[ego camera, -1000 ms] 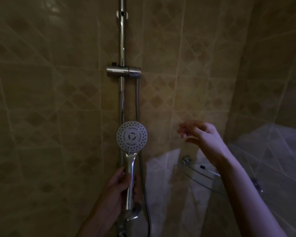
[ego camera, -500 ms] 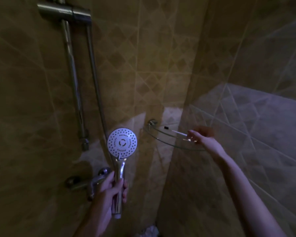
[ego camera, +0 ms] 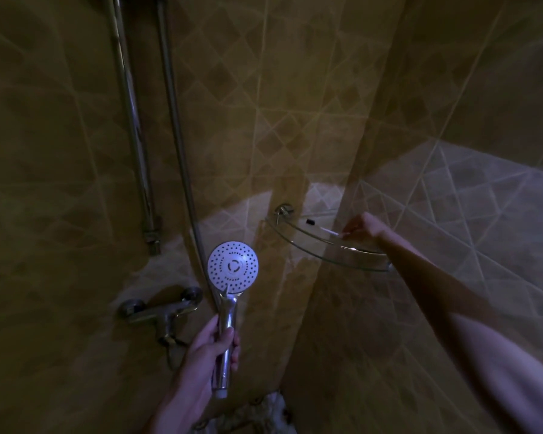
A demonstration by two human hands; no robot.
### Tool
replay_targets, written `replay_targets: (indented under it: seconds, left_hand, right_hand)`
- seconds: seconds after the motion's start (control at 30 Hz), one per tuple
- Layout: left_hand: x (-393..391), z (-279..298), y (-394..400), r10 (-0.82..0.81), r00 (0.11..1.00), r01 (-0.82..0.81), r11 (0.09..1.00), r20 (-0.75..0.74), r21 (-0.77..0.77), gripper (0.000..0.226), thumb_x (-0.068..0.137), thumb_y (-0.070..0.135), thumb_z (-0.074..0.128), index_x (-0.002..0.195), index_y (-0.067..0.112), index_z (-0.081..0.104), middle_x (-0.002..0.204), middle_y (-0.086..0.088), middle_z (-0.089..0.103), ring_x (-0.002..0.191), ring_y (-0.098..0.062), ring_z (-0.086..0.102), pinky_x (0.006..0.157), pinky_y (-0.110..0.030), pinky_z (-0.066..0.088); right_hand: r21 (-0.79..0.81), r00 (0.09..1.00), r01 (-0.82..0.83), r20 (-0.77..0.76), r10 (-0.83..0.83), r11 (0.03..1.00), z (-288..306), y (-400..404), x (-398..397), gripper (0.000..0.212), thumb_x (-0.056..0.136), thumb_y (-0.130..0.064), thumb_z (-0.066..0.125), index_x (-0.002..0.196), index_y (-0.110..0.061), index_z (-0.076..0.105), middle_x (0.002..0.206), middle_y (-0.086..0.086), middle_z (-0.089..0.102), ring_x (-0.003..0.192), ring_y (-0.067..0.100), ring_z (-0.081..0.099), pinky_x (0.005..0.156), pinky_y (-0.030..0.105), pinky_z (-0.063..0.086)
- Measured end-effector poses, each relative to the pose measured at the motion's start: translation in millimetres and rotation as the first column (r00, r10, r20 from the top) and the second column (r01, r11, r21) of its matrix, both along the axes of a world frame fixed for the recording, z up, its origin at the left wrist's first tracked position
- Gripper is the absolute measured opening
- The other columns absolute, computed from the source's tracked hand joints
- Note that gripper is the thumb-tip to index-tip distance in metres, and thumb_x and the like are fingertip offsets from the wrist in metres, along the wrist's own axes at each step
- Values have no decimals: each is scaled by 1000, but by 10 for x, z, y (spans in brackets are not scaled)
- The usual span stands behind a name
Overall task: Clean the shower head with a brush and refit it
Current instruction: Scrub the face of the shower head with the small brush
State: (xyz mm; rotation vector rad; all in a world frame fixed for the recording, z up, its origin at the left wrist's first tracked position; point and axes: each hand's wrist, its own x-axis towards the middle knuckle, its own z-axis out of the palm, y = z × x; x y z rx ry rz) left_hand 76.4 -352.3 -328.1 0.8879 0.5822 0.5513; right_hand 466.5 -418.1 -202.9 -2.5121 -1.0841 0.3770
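My left hand grips the chrome handle of the shower head, held upright with its round white spray face turned toward me. A thin white brush with a dark head lies on the glass corner shelf. My right hand reaches over the shelf, fingertips pinched at the near end of the brush handle. In the dim light I cannot tell whether the brush has left the glass.
A chrome slide rail and the shower hose run down the tiled wall at left. The mixer tap sits on the wall below them. Two tiled walls meet in the corner behind the shelf.
The view has dropped from the rail's holder to the tap and shelf. My right hand went from mid-air down to the brush on the shelf. The left hand keeps the shower head.
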Motion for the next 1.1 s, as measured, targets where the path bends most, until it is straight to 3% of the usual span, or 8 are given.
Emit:
replay_targets:
  seconds: [0.17, 0.27, 0.47, 0.57, 0.63, 0.73, 0.83, 1.1]
  left_hand:
    - [108, -96, 16, 29, 999, -29, 1000, -21, -9, 34, 82, 0, 57, 113, 13, 60, 69, -14, 53, 51, -20, 48, 40, -24, 39]
    - [173, -130, 5, 35, 999, -35, 999, -41, -15, 31, 87, -3, 54, 112, 14, 61, 69, -13, 53, 52, -20, 48, 41, -24, 40]
    - [323, -112, -75, 27, 998, -26, 1000, -53, 8, 23, 90, -3, 51, 104, 13, 61, 67, -10, 53, 50, -18, 46, 40, -23, 38]
    - [400, -140, -99, 15, 998, -14, 1000, -68, 12, 23, 90, -2, 52, 109, 8, 60, 67, -10, 53, 50, -18, 46, 41, -23, 37]
    - [437, -168, -132, 15, 996, -15, 1000, -87, 5, 22, 90, -1, 53, 111, 3, 58, 68, -10, 53, 50, -19, 46, 41, -23, 36]
    - [468, -194, -194, 22, 993, -25, 999, -113, -26, 21, 90, 1, 54, 111, 2, 56, 70, -11, 52, 50, -20, 45, 40, -23, 36]
    - [466, -213, -233, 16, 993, -20, 999, -117, -35, 21, 90, 2, 54, 111, 0, 55, 71, -11, 50, 47, -21, 45, 37, -23, 35]
    - [293, -408, -187, -98, 982, 93, 995, -161, -36, 23, 93, 11, 51, 114, 1, 55, 70, -7, 50, 40, -18, 42, 37, -19, 30]
  right_hand:
    - [-43, 997, 41, 66, -38, 998, -194, 117, 117, 28, 83, -21, 69, 106, -4, 68, 108, 16, 68, 87, 20, 59, 59, 23, 42]
    - [-61, 998, 14, 58, -11, 998, -263, 159, 224, 20, 85, -20, 66, 101, -9, 62, 109, 16, 65, 81, 17, 58, 58, 24, 42]
    - [168, 991, -36, 134, 13, 985, 10, 18, -164, 2, 93, -19, 55, 94, -18, 56, 88, 3, 60, 71, 10, 56, 57, 22, 40]
    - [343, 993, -116, 71, 97, 932, 114, -126, -446, 7, 91, -25, 59, 87, -25, 54, 80, -3, 63, 65, 5, 63, 52, 14, 46]
    - [381, 989, -147, 53, 137, 913, 81, -200, -606, 11, 88, -29, 63, 85, -29, 53, 78, -5, 64, 66, 5, 63, 59, 19, 51]
    - [478, 959, -35, -232, 165, 877, -84, -300, -966, 26, 88, -20, 63, 109, -7, 57, 89, 4, 60, 75, 8, 57, 70, 21, 49]
    - [442, 938, -109, -252, 240, 890, -368, -422, -1257, 20, 93, -19, 54, 96, 1, 58, 73, 3, 55, 58, -2, 52, 54, 11, 42]
    - [361, 942, -26, -304, 144, 932, -1266, -544, -1683, 20, 93, -28, 57, 83, -16, 69, 67, 4, 63, 58, 3, 51, 56, 24, 42]
